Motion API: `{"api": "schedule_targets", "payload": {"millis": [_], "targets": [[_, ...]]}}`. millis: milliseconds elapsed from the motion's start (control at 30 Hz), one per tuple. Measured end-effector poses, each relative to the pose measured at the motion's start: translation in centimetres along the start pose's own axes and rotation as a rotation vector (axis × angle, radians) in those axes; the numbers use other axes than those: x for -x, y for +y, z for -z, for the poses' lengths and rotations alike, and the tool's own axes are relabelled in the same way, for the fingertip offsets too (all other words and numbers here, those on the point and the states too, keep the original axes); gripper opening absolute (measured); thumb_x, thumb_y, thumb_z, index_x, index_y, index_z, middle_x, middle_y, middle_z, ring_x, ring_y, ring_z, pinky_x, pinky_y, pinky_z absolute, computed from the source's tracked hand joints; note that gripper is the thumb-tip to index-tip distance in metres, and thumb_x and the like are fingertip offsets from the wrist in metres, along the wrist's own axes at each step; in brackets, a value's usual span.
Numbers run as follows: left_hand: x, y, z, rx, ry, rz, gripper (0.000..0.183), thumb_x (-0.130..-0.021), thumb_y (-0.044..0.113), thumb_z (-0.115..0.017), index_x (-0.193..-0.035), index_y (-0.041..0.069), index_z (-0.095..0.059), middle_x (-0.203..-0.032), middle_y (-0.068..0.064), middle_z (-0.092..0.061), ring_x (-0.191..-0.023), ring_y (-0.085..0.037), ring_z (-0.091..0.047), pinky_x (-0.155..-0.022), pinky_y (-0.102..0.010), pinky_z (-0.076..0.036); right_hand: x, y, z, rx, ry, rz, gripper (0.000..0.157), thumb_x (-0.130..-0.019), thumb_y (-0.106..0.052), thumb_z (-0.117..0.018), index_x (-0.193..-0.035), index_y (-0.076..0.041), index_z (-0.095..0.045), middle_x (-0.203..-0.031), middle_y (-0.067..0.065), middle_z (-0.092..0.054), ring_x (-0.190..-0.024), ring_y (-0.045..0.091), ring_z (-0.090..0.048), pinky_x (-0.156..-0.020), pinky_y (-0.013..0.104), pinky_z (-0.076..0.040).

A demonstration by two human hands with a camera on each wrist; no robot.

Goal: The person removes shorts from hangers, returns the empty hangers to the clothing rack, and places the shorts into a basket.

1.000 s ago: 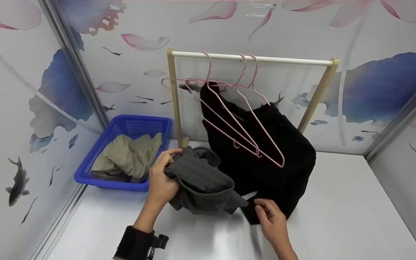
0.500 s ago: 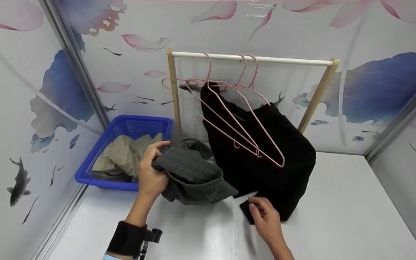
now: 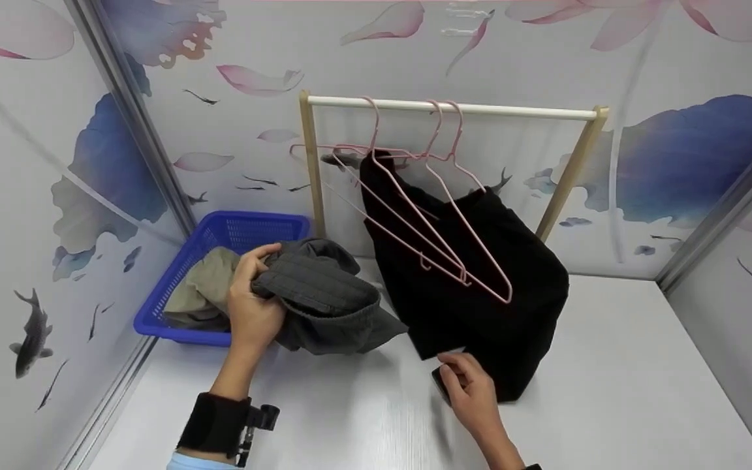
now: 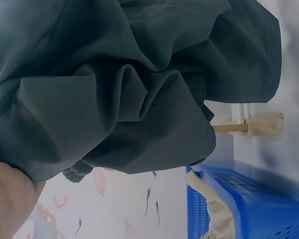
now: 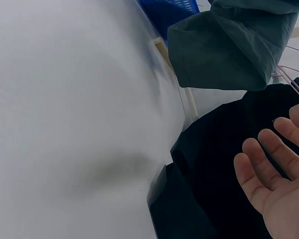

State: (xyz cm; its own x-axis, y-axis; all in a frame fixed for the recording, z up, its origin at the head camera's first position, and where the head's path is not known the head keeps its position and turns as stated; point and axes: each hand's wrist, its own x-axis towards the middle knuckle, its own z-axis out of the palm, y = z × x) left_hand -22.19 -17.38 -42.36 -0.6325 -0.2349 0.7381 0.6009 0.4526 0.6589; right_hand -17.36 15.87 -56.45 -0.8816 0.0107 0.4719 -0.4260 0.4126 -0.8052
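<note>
My left hand [image 3: 255, 307] grips bunched dark grey pants [image 3: 324, 294] by the gathered waistband, holding them up beside the blue basket. In the left wrist view the loose grey cloth [image 4: 139, 114] fills the upper part, with only part of the hand at the lower left. Nothing is held in my right hand [image 3: 474, 391], whose fingers are loosely bent near the low end of a black garment [image 3: 480, 274]. That garment hangs from the rack among pink hangers [image 3: 457, 196]. In the right wrist view the fingers [image 5: 269, 154] overlap the black cloth.
A blue basket [image 3: 154, 313] with a khaki garment [image 3: 203, 290] inside stands at the left. The rack has a white rail [image 3: 513, 111] and wooden legs [image 3: 572, 170]. White patterned walls surround the white table [image 3: 630, 378] on the left, back and right.
My left hand has carried the grey pants leftward and slightly up, so they now overlap the basket's edge. My right hand has drifted a little left, with its fingers still loose.
</note>
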Motion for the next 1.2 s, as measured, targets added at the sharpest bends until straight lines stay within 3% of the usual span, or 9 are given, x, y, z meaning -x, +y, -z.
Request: {"api": "schedule_targets", "payload": {"millis": [367,667,933,1200], "targets": [[-2.4,-0.1,1.2,-0.028,0.083,-0.001,0.016,-0.093,-0.005,-0.067,-0.083,-0.001,-0.055,-0.128,-0.014,-0.069,-0.121,-0.032,-0.063,-0.099,-0.021,-0.045,-0.6,-0.2,-0.4,0.011,0.015,0.04,0.018,-0.097,0.004,-0.064,-0.11,-0.001,-0.074,-0.103,0.007,-0.072,-0.086,0.004,-0.064,-0.073,0.02,-0.055],[-4.5,0.0,2.4,-0.076,0.157,-0.017,0.006,-0.092,-0.004,-0.068,-0.098,-0.003,-0.066,-0.126,-0.01,-0.07,-0.116,-0.028,-0.065,-0.098,-0.021,-0.044,-1.7,-0.5,-1.1,-0.014,0.013,0.102,0.018,-0.095,0.006,-0.066,-0.109,-0.001,-0.074,-0.105,0.009,-0.072,-0.086,0.007,-0.066,-0.073,0.017,-0.054],[-6.8,0.3,3.4,-0.128,0.221,-0.033,0.007,-0.093,-0.003,-0.067,-0.089,-0.006,-0.062,-0.123,-0.009,-0.071,-0.119,-0.027,-0.065,-0.093,-0.018,-0.044,-1.9,-0.8,-1.4,-0.021,0.011,0.113,0.017,-0.096,0.005,-0.065,-0.109,-0.001,-0.074,-0.104,0.009,-0.072,-0.084,0.007,-0.065,-0.071,0.019,-0.054],[-8.6,3.8,4.3,-0.152,0.266,-0.046,0.018,-0.095,-0.005,-0.063,-0.082,-0.013,-0.053,-0.122,-0.02,-0.07,-0.119,-0.033,-0.065,-0.097,-0.02,-0.045,-2.3,-1.0,-1.8,-0.029,0.026,0.137,0.02,-0.094,0.007,-0.068,-0.109,-0.003,-0.074,-0.105,0.012,-0.072,-0.085,0.014,-0.069,-0.069,0.022,-0.056]]}}
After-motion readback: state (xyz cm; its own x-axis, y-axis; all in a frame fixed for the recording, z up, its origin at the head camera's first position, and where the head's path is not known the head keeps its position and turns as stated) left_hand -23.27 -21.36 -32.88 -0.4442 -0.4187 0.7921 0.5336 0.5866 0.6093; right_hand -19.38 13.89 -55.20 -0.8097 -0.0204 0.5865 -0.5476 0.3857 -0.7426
